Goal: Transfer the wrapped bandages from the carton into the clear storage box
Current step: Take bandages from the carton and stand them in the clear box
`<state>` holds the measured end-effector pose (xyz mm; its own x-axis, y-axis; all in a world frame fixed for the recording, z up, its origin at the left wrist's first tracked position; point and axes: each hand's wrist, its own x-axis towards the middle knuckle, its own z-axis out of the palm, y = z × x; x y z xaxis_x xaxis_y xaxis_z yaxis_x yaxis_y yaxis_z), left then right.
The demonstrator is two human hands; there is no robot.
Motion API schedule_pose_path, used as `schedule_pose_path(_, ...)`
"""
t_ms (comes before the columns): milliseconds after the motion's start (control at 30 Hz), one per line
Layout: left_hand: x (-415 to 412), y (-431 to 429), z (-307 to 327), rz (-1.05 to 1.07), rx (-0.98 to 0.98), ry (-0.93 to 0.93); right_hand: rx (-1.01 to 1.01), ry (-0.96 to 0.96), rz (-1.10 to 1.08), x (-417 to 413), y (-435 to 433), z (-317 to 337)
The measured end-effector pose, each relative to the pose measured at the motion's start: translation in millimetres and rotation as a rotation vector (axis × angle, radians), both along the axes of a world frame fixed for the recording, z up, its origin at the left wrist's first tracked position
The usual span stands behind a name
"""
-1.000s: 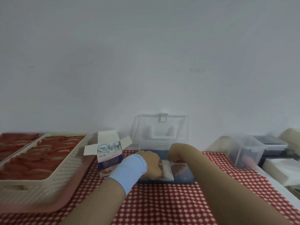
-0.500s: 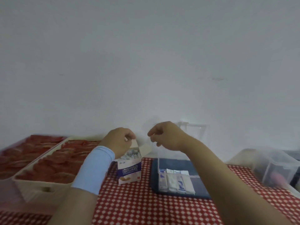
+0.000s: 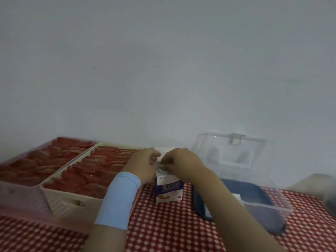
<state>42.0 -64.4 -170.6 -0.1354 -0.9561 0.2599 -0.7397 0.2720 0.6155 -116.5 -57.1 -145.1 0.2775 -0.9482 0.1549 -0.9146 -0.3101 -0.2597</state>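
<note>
Now both hands meet at the carton's mouth: right hand point(image 3: 183, 163) pinched on wrapped bandages point(image 3: 162, 165), left hand point(image 3: 143, 164) curled shut, contents hidden. Carton point(image 3: 169, 188) stands mid-counter, beside clear storage box point(image 3: 263, 200); a hasty pull could topple it.

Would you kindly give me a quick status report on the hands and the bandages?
Both hands, left and right, at the carton mouth. Grip unclear. Some bandages already in open clear box. Nothing blocking.
</note>
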Motion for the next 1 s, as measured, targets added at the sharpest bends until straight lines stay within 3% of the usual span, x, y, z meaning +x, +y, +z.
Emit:
schedule_pose_path(233,6,-2,3,-0.009,0.028,-0.039,-0.083,0.02,0.012,8,-7,-5)
schedule_pose_path(500,5,-8,4,-0.033,0.001,-0.035,-0.207,-0.366,-0.022,-9,-7,-21)
schedule_pose_path(667,1,-5,4,-0.009,-0.108,-0.032,-0.113,-0.506,0.023,-14,-7,-21)
schedule_pose_path(767,-1,-4,5,-0.039,-0.117,0.068,-0.163,-0.515,0.008,-19,-6,-17)
schedule_pose_path(1000,-4,5,23,0.01,-0.14,0.412,-0.218,-0.899,0.011,-36,5,6)
